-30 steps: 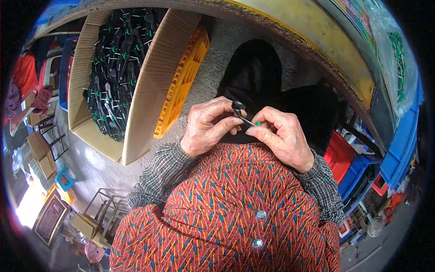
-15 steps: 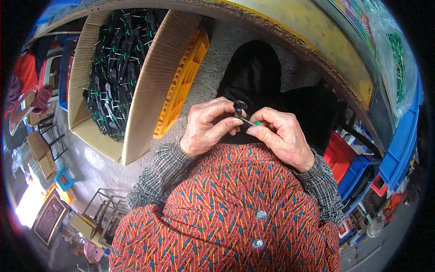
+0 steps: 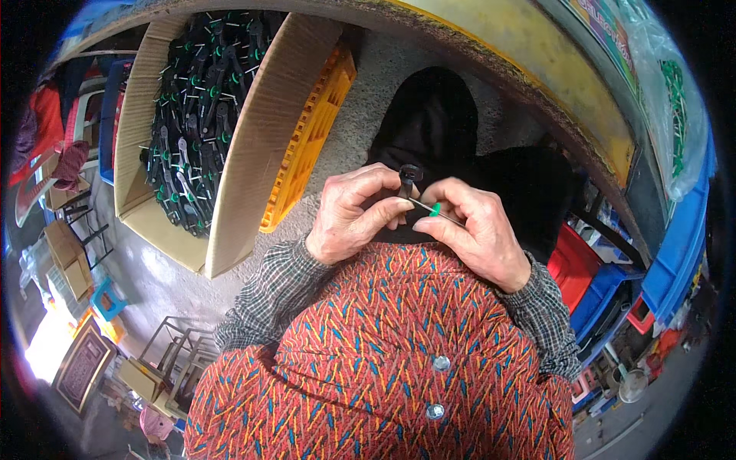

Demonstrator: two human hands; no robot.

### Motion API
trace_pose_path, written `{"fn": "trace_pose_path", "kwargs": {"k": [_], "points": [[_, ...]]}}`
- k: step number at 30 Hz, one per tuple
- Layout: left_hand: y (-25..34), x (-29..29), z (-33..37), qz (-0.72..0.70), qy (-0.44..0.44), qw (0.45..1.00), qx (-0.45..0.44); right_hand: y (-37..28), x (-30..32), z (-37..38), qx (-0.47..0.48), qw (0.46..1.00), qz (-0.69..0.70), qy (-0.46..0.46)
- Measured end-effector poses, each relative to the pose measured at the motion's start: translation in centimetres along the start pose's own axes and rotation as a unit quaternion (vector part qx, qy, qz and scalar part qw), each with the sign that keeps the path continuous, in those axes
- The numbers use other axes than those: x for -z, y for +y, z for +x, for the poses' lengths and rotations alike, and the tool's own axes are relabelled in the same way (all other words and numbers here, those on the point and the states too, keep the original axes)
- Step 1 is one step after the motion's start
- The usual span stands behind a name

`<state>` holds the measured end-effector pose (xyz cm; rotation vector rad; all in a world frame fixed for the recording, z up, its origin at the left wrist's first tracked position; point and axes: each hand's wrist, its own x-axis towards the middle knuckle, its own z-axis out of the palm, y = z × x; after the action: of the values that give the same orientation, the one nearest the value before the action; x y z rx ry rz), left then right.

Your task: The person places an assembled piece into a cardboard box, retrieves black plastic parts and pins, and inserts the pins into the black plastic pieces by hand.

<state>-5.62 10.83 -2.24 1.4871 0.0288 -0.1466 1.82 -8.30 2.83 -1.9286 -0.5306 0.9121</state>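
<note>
Over my lap, my left hand point(image 3: 349, 208) pinches a small black part point(image 3: 410, 175) with a rounded head, between thumb and fingers. A thin metal rod point(image 3: 422, 205) runs from beside the left fingertips toward my right hand point(image 3: 483, 232). On that rod sits a green ring-shaped piece point(image 3: 435, 209), next to the right fingertips. My right thumb and fingers are closed on the rod. Whether the rod goes into the black part is hidden by the left fingertips.
At the left stands an open cardboard box point(image 3: 244, 153) heaped with black parts point(image 3: 192, 126) bearing green pieces and metal rods. An orange plastic crate point(image 3: 310, 138) is beside it. A worn table edge point(image 3: 529, 92) curves ahead. A clear bag point(image 3: 675, 115) of green pieces lies at the right.
The green piece now shows more fully, with rod visible on both sides of it. The black part has tilted more upright. Both hands stay in nearly the same place.
</note>
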Motion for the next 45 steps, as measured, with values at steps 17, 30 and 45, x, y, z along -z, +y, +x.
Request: {"fn": "trace_pose_path", "kwargs": {"k": [17, 30, 45], "points": [[0.1, -0.1, 0.1, -0.006, 0.006, 1.000, 0.004, -0.1, 0.0, 0.2, 0.005, 1.000, -0.009, 0.014], [-0.1, -0.4, 0.2, -0.005, 0.009, 1.000, -0.003, -0.2, -0.7, 0.0, 0.087, 0.987, -0.110, 0.078], [-0.6, -1.1, -0.3, -0.124, 0.024, 0.991, 0.047, 0.0, -0.2, -0.3, 0.044, 0.996, 0.028, 0.071]]}}
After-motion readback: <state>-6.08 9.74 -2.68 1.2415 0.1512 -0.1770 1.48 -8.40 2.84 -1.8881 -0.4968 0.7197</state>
